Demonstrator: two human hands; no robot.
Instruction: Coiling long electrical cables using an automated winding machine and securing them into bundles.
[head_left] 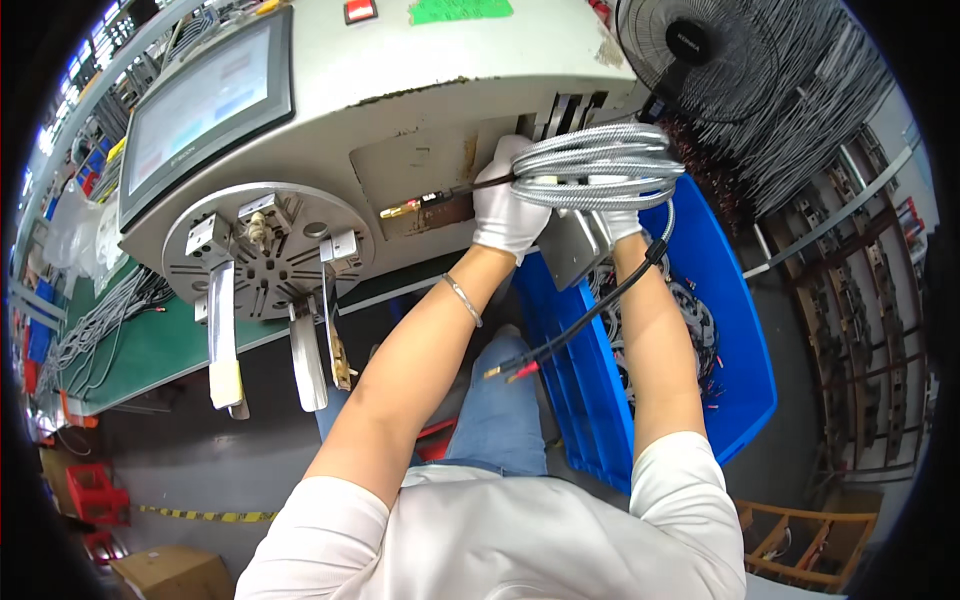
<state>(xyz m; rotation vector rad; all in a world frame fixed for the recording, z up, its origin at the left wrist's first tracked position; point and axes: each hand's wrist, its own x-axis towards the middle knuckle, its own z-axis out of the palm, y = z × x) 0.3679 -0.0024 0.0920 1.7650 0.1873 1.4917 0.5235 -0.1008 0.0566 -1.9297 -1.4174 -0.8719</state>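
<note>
A coil of silver-grey braided cable is held up at the front of a pale machine. My left hand, in a white glove, grips its left end; the fingertips are hidden behind the loops. My right hand, gloved too, is closed at the coil's lower right, mostly covered by the strands. One cable end with a gold plug sticks out leftward past my left hand. The other end, black leads with gold and red plugs, hangs over my right forearm. A metal plate sits just below the coil, between my hands.
A blue bin holding coiled cables stands below and right. Left are a round slotted disc with projecting arms and a touchscreen. A fan and hanging grey cables are at the back right. More cables lie on the green table.
</note>
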